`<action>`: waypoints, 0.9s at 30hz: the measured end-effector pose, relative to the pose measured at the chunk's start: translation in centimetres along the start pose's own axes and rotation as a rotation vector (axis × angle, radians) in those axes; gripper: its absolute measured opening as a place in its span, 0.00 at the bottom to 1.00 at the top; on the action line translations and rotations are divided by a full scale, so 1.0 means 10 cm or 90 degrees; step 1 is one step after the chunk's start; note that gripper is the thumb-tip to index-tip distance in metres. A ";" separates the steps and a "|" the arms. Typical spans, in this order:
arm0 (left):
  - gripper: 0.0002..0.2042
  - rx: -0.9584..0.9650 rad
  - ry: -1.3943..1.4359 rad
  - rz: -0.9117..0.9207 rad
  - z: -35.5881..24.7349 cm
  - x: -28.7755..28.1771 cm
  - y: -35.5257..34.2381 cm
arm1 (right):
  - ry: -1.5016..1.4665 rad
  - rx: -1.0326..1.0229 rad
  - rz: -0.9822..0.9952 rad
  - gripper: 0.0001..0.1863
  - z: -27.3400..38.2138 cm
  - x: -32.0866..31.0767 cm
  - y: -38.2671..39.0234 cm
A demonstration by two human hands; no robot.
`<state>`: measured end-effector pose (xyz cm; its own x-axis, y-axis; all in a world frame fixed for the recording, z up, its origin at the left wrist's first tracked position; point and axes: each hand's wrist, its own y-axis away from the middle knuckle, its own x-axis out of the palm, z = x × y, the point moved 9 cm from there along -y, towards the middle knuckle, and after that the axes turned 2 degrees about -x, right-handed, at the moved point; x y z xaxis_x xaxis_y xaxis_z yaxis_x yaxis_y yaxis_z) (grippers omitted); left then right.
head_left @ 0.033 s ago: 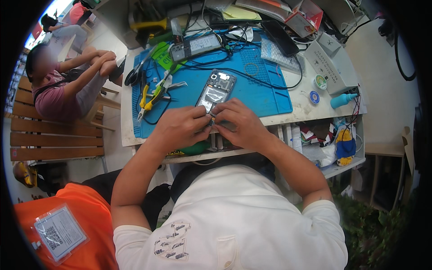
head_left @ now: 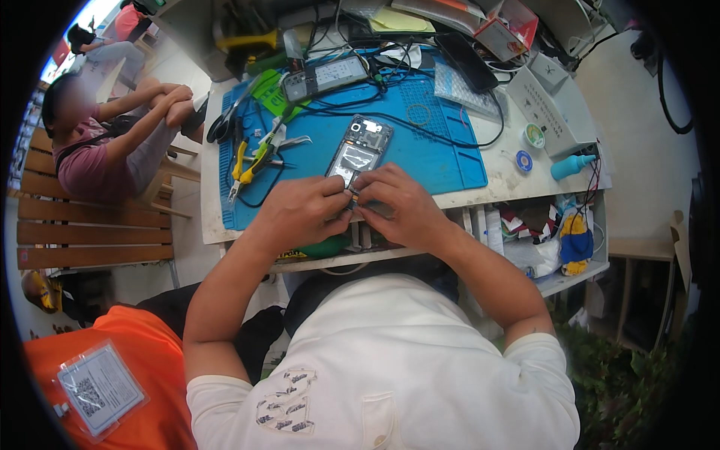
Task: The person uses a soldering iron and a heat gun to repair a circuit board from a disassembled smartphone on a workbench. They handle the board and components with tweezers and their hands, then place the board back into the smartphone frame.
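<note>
A smartphone (head_left: 365, 142) with its back cover off lies on the blue work mat (head_left: 427, 169). Its inner parts and a silvery battery area show. My left hand (head_left: 304, 214) is closed at the phone's near end, thumb and fingertips pinched together. Facing it, my right hand (head_left: 403, 206) also pinches with its fingertips almost touching the left ones. A tiny bit of something shows between the two hands, too small to name. The fingers cover the phone's lower end.
Left on the mat lie yellow-handled pliers (head_left: 244, 166) and scissors (head_left: 221, 124). A second phone (head_left: 326, 77), cables and a dark phone (head_left: 466, 61) lie farther back. A blue bottle (head_left: 571, 166) stands right. An open drawer (head_left: 532, 232) sits below; a person (head_left: 112, 142) sits left.
</note>
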<state>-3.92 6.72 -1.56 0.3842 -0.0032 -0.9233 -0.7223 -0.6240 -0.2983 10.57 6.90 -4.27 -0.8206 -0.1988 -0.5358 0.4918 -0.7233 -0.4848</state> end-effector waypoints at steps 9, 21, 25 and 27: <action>0.14 -0.063 0.081 -0.141 0.17 -0.02 0.15 | -0.015 -0.027 -0.017 0.13 -0.01 0.01 0.02; 0.13 -0.037 0.043 -0.146 0.14 -0.04 0.19 | 0.049 -0.050 -0.016 0.13 0.08 0.01 -0.03; 0.13 -0.030 0.031 -0.146 0.13 -0.04 0.20 | 0.068 -0.059 -0.004 0.12 0.10 0.03 -0.04; 0.13 -0.028 0.024 -0.145 0.13 -0.03 0.20 | 0.087 -0.077 0.008 0.11 0.13 0.04 -0.05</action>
<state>-6.28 6.50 -2.20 0.5567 0.1131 -0.8230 -0.5888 -0.6451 -0.4869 9.65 6.36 -3.35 -0.7710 -0.1088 -0.6274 0.5396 -0.6349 -0.5530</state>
